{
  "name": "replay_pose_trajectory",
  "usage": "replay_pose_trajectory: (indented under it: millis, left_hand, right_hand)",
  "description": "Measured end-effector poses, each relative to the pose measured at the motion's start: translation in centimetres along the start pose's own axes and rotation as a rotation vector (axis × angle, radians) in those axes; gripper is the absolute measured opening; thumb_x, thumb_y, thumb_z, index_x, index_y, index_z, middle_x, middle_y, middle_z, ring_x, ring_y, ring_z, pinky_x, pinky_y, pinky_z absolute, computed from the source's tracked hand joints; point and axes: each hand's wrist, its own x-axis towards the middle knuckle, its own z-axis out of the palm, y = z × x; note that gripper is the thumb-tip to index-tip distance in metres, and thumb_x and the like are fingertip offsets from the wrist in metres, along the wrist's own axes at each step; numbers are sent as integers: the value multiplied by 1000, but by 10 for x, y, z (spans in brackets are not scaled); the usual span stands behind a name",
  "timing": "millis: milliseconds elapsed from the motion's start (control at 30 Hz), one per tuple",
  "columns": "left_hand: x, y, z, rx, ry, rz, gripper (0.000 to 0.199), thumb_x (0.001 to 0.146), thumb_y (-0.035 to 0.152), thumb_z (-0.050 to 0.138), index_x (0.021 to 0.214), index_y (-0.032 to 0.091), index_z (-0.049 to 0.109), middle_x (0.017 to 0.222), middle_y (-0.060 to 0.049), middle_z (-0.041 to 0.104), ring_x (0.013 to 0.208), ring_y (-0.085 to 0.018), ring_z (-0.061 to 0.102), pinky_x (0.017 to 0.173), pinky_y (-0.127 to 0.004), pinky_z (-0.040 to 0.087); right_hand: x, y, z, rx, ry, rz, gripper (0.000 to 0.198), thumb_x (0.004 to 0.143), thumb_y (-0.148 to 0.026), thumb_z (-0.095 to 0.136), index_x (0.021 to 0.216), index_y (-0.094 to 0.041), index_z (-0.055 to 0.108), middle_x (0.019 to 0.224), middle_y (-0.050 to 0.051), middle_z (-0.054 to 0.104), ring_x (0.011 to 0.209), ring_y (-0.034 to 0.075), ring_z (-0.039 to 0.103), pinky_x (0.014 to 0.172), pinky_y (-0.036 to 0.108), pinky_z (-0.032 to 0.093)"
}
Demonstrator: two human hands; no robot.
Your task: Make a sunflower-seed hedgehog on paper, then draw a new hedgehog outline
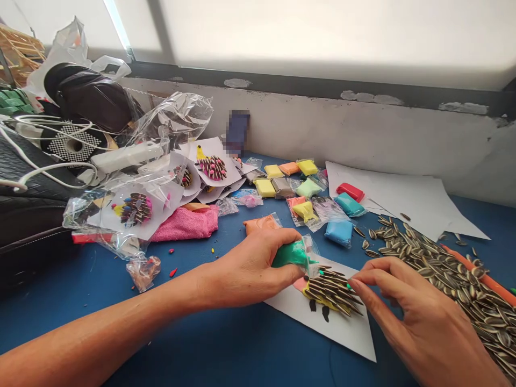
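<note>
My left hand (258,266) is closed round a small clear packet of green modelling clay (291,255), held above the white paper. On this sheet of paper (346,338) lies a hedgehog figure (332,290) with a yellow clay body, a pink face, black feet and sunflower seeds for spines. Small green dots sit among its seeds. My right hand (407,306) pinches thumb and forefinger together at the right end of the spines, with a tiny bit of green clay (349,286) at the fingertips.
Loose sunflower seeds (439,274) and an orange pencil (479,274) lie at the right. Behind are several clay packets (338,231) and white sheets (395,199). Finished hedgehog cards (213,166), a pink cloth (187,223) and a black bag (32,226) crowd the left.
</note>
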Motion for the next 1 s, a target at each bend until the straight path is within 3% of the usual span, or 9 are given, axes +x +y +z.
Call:
replay_pose_trajectory:
  millis: [267, 400, 567, 1000]
  left_hand:
    - [-1, 3, 0, 15, 0, -8, 22, 88, 19, 63, 73, 19, 47, 84, 1, 49, 89, -20, 39, 84, -36, 29]
    - [-1, 4, -1, 40, -10, -32, 21, 89, 20, 65, 75, 18, 50, 85, 0, 51, 91, -21, 41, 82, -36, 31]
    - [-3, 1, 0, 44, 2, -23, 7, 90, 24, 67, 90, 18, 64, 92, -2, 55, 95, -23, 44, 85, -36, 34]
    - [-3, 1, 1, 38, 0, -29, 9, 88, 26, 67, 92, 18, 67, 90, -3, 54, 95, -24, 46, 84, -35, 38]
  right_hand:
    - [-3, 3, -5, 36, -35, 41, 38, 102, -49, 46, 77, -28, 66, 84, -2, 66, 64, 9, 67, 51, 20, 48]
    - [-4, 6, -7, 19, -34, 66, 33, 101, -49, 47, 87, -28, 68, 88, -2, 68, 65, 9, 67, 51, 18, 49]
    - [-3, 5, -9, -20, -22, 24, 36, 102, -49, 45, 86, -27, 69, 80, -1, 68, 57, 9, 67, 44, 19, 47]
    - [-6, 9, -4, -81, -54, -34, 21, 91, -32, 51, 85, -27, 70, 91, 3, 68, 64, 14, 71, 46, 23, 52]
